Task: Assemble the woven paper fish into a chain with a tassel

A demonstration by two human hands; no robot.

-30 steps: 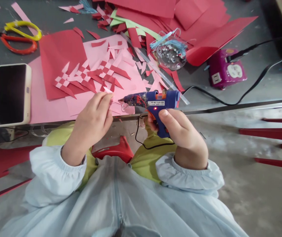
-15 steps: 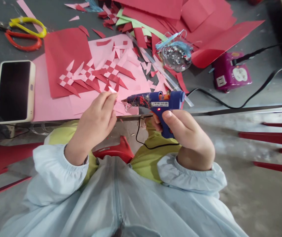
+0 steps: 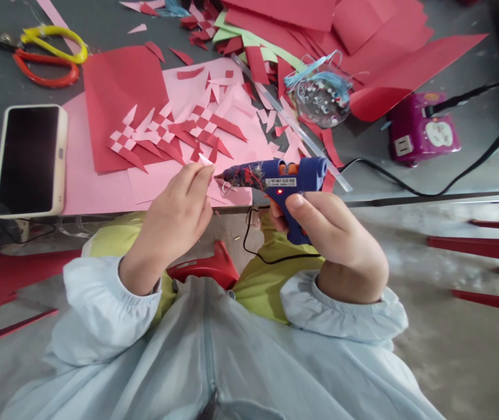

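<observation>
My right hand (image 3: pixel 323 224) is wrapped round the handle of a blue hot glue gun (image 3: pixel 295 181) with its small red light lit. The gun's stringy, glue-crusted nozzle points left, right by the fingertips of my left hand (image 3: pixel 179 210). Those fingers are pinched on a pink paper piece (image 3: pixel 206 160), of which just a pale tip shows; the rest is hidden behind them. Just beyond, woven red-and-pink paper fish (image 3: pixel 160 128) lie in a row over a red sheet (image 3: pixel 122 81) and pink sheets (image 3: pixel 74 175).
A phone (image 3: pixel 30 160) lies at the left, with scissors (image 3: pixel 51 58) behind it. A clear glue stick (image 3: pixel 293 125), a dish of small beads (image 3: pixel 322 102), red paper (image 3: pixel 376 35) and a purple power block (image 3: pixel 422 128) with black cords are on the table. Red stools stand at both sides.
The view has shifted slightly, so the table's things appear a little further right. Both hands keep their holds, and the nozzle tip seems slightly closer to my left fingertips.
</observation>
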